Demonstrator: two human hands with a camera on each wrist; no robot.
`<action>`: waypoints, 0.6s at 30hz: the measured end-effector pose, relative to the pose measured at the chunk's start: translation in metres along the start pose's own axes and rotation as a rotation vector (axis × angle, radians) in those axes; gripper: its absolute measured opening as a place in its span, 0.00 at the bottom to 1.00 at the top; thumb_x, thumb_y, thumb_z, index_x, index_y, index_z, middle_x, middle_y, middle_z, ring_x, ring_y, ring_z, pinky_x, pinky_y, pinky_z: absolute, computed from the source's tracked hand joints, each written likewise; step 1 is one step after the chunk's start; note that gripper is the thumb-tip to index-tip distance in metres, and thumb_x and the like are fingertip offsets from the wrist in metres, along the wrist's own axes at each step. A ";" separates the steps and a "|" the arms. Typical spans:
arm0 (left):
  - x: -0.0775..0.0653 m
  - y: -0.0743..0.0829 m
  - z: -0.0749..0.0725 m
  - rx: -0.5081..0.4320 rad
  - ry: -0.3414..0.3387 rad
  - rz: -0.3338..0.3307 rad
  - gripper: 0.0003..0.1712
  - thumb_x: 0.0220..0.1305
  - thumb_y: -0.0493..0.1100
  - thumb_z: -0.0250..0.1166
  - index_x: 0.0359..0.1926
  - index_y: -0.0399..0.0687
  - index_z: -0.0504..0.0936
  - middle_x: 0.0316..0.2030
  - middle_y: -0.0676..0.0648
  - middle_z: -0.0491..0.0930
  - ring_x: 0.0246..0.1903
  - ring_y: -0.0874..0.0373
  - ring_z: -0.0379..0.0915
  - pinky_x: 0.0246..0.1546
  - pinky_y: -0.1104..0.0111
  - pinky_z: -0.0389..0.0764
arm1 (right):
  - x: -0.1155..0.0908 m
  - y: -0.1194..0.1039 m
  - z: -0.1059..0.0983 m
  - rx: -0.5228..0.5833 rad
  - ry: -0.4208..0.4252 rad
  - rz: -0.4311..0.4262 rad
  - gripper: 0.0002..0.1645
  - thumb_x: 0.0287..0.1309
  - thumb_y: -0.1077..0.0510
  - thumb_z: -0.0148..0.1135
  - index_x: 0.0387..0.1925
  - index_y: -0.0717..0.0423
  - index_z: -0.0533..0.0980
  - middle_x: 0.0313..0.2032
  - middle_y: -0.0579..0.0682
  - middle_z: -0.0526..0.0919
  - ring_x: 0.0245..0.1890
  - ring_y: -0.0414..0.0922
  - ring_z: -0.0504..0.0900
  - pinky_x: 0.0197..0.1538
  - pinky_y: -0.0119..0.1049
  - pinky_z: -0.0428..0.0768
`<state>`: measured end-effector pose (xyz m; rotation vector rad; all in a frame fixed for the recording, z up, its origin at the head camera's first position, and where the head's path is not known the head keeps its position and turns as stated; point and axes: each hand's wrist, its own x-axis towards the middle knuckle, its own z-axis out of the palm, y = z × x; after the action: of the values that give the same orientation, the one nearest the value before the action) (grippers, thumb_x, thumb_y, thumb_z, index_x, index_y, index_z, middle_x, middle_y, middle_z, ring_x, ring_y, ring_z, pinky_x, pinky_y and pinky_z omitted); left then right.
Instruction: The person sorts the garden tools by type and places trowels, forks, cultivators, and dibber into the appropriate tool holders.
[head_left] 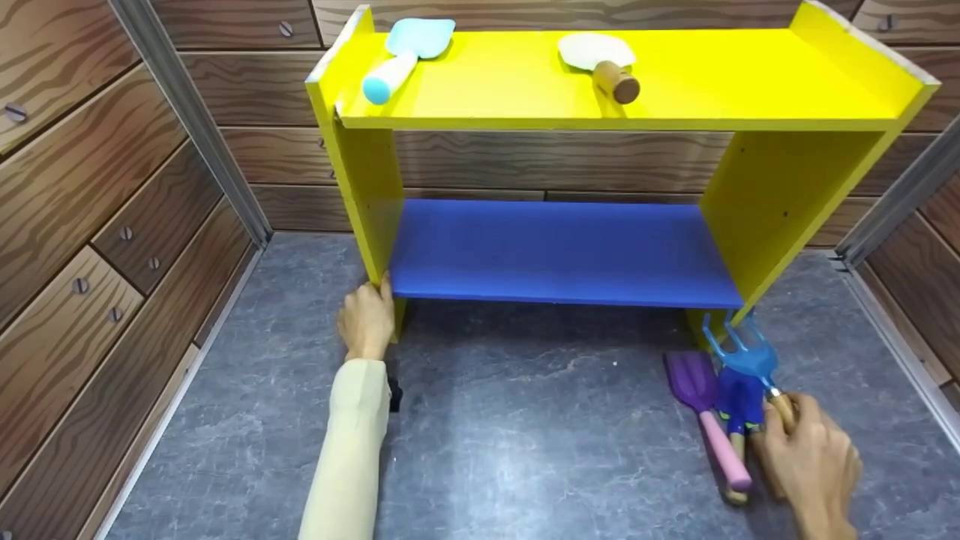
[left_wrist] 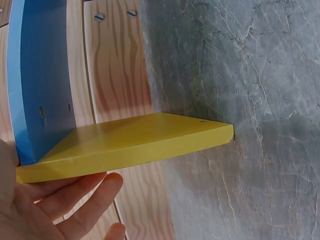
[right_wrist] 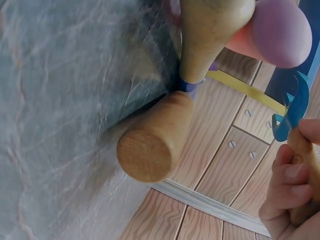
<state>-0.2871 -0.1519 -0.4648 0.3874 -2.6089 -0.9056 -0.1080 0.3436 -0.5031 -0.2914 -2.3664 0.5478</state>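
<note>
Blue-headed and wooden-handled, a hand fork sits in a person's right hand, fingers curled around it. Left of those fingers, a purple shovel and a dark-blue tool lie on the grey worktop. Farther away, the left hand curls its fingers around the side of a yellow-and-blue shelf unit; above them, on top, rest a light-blue trowel and a white trowel.

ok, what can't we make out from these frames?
Dark blue blade, full outline: head view, partly covered by the light blue fork.
Lower wooden handle, which head it carries: right wrist view, join lost in overlap with upper wooden handle.
Whether the right arm is sleeved: head view, cut off by bottom edge.
</note>
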 end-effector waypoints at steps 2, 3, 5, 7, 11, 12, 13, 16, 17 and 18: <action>0.000 0.000 0.000 0.003 0.000 0.002 0.30 0.79 0.55 0.52 0.26 0.35 0.80 0.32 0.29 0.84 0.33 0.29 0.82 0.34 0.41 0.76 | 0.000 0.000 0.000 0.005 0.018 -0.009 0.17 0.56 0.62 0.68 0.44 0.70 0.77 0.33 0.74 0.81 0.28 0.78 0.77 0.31 0.71 0.69; 0.000 -0.001 0.000 0.006 0.002 0.003 0.30 0.79 0.55 0.52 0.27 0.35 0.80 0.33 0.29 0.84 0.34 0.29 0.82 0.34 0.41 0.76 | 0.001 0.000 0.000 0.007 0.027 -0.012 0.17 0.56 0.62 0.68 0.44 0.70 0.77 0.33 0.74 0.81 0.28 0.78 0.77 0.31 0.71 0.69; 0.000 0.000 -0.001 0.010 0.004 0.005 0.31 0.79 0.55 0.52 0.27 0.34 0.81 0.33 0.28 0.84 0.34 0.29 0.82 0.34 0.41 0.76 | 0.002 -0.001 -0.001 0.008 0.037 -0.011 0.17 0.57 0.62 0.68 0.44 0.71 0.77 0.33 0.74 0.81 0.28 0.78 0.77 0.31 0.71 0.69; 0.000 0.000 -0.001 0.015 0.006 0.002 0.31 0.79 0.55 0.52 0.28 0.34 0.81 0.34 0.28 0.84 0.34 0.28 0.82 0.34 0.41 0.76 | 0.003 -0.002 -0.002 0.011 0.043 -0.004 0.17 0.57 0.62 0.67 0.44 0.70 0.77 0.34 0.73 0.81 0.28 0.78 0.77 0.32 0.72 0.69; 0.000 0.000 -0.001 0.017 0.001 -0.001 0.31 0.79 0.55 0.51 0.29 0.33 0.82 0.35 0.28 0.84 0.35 0.29 0.82 0.35 0.41 0.76 | 0.004 -0.004 -0.004 0.016 0.062 0.009 0.17 0.58 0.62 0.67 0.45 0.70 0.77 0.35 0.73 0.82 0.30 0.78 0.76 0.32 0.71 0.68; 0.000 0.000 -0.001 0.016 0.000 -0.002 0.31 0.79 0.55 0.51 0.30 0.33 0.82 0.35 0.28 0.84 0.35 0.29 0.82 0.35 0.41 0.76 | 0.005 -0.004 -0.004 0.018 0.068 0.008 0.17 0.58 0.62 0.67 0.45 0.70 0.77 0.35 0.72 0.82 0.30 0.78 0.77 0.32 0.71 0.68; 0.000 0.000 -0.001 0.015 0.000 -0.003 0.31 0.79 0.55 0.51 0.30 0.33 0.82 0.35 0.28 0.84 0.35 0.29 0.82 0.35 0.41 0.76 | 0.005 -0.005 -0.004 0.020 0.074 0.004 0.17 0.58 0.62 0.67 0.45 0.70 0.78 0.34 0.72 0.82 0.30 0.78 0.77 0.32 0.71 0.68; 0.000 0.000 -0.001 0.012 -0.001 -0.005 0.31 0.79 0.55 0.51 0.30 0.33 0.82 0.35 0.28 0.84 0.35 0.29 0.82 0.35 0.41 0.76 | 0.006 -0.006 -0.005 0.026 0.087 -0.002 0.17 0.58 0.62 0.67 0.45 0.71 0.78 0.35 0.72 0.82 0.30 0.77 0.77 0.32 0.70 0.68; 0.000 0.000 -0.001 0.011 -0.001 -0.002 0.31 0.79 0.55 0.51 0.30 0.34 0.82 0.35 0.28 0.84 0.35 0.29 0.82 0.35 0.42 0.77 | 0.006 -0.006 -0.005 0.026 0.091 -0.005 0.17 0.58 0.62 0.67 0.45 0.71 0.78 0.35 0.72 0.82 0.29 0.77 0.77 0.32 0.69 0.68; 0.000 0.000 -0.001 0.011 -0.002 -0.001 0.31 0.79 0.55 0.51 0.29 0.34 0.82 0.34 0.28 0.84 0.35 0.29 0.82 0.35 0.42 0.76 | 0.006 -0.006 -0.006 0.027 0.095 -0.008 0.17 0.58 0.61 0.67 0.45 0.71 0.78 0.35 0.71 0.82 0.29 0.77 0.77 0.32 0.69 0.68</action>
<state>-0.2865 -0.1520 -0.4642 0.3909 -2.6163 -0.8931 -0.1091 0.3418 -0.4930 -0.2899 -2.2657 0.5492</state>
